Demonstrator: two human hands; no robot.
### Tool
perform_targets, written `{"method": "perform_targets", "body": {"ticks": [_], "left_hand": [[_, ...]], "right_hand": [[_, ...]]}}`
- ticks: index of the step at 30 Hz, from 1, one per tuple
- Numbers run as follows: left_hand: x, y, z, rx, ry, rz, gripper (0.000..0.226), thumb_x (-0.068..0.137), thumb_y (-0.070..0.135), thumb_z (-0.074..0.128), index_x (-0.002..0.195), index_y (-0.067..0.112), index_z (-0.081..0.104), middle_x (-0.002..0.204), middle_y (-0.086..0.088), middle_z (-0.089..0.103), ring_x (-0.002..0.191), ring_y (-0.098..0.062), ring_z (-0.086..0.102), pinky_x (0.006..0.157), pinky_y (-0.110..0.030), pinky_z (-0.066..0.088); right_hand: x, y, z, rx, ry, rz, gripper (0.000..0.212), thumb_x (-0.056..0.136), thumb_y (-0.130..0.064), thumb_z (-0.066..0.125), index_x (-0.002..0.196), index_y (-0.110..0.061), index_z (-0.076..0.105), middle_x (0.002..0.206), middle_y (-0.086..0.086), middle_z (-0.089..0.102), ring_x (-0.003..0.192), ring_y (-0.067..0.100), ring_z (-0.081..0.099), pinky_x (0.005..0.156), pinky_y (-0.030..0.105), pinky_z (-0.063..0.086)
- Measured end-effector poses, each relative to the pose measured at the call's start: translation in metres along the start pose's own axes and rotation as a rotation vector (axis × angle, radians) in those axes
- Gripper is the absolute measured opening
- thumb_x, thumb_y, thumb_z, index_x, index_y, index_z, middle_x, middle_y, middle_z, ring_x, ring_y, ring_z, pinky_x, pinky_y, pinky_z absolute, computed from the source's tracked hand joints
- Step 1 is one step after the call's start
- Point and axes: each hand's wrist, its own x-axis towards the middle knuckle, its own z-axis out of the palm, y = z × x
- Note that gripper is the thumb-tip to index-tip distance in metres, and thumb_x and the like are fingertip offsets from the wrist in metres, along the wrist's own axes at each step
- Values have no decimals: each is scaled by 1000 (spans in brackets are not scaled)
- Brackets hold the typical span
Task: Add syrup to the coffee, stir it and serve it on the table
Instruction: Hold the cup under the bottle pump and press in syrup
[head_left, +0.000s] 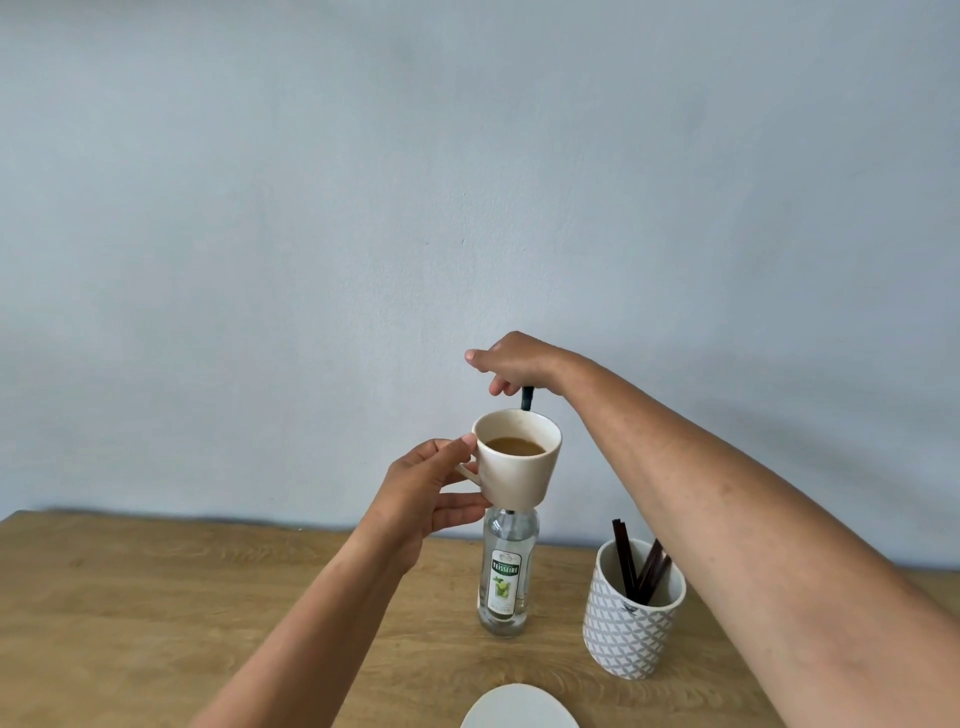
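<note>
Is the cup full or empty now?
Partly full. The cup, held in the air by the left hand, shows brown coffee well below its rim.

The left hand (423, 493) holds a cream mug (519, 460) of coffee (514, 446) by its handle, raised above the syrup bottle (505, 571) on the wooden table (156, 613). The right hand (511, 364) grips a dark pump top (527, 397) behind the mug's rim. A patterned cup (631, 621) of dark stirrers (636, 566) stands to the bottle's right.

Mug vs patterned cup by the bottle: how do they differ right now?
The mug is plain cream with a handle, held in the air by the left hand, and contains coffee. The patterned cup is grey-and-white, has no visible handle, stands on the table and holds dark sticks. Both are open-topped.
</note>
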Motion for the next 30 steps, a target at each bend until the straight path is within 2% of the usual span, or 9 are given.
{"method": "perform_targets", "body": {"ticks": [9,14,19,24,27,30], "left_hand": [[0,2,-1,4,-11,8,24,86,38,74,88,15,70,94,-12,79,87,-41,76,70,-38,65],[0,2,1,5,-14,4,24,87,38,73,88,14,71,96,-13,79,85,-40,77,67,-36,65],[0,1,2,1,-5,-2,26,86,38,74,92,13,69,98,-14,79,84,-40,77,66,-36,64],[0,1,1,1,-4,-4,26,86,39,74,89,14,70,97,-14,79,83,-39,77,66,-35,64],[1,1,1,1,0,-3,25,86,39,74,87,14,71,99,-15,79,84,-39,77,65,-35,64],[1,0,1,0,-2,-9,25,85,39,75,87,14,71,100,-16,78,84,-39,77,63,-34,63]], "right_hand": [[6,9,8,63,42,20,53,92,-52,43,117,-9,60,87,6,74,94,23,64,97,42,45],[5,7,10,38,44,22,58,91,-54,42,123,-7,56,89,7,73,90,23,66,98,43,46],[2,3,3,0,2,21,59,90,-58,44,121,-9,58,94,7,73,98,24,62,100,42,43],[0,-1,1,-17,-18,13,57,91,-57,43,122,-11,59,97,6,73,100,23,61,96,40,41],[1,2,3,18,3,14,55,92,-55,44,118,-10,61,95,7,74,98,23,63,96,40,43],[1,4,6,69,29,15,50,93,-51,43,114,-9,62,89,7,75,94,23,65,89,38,44]]}}
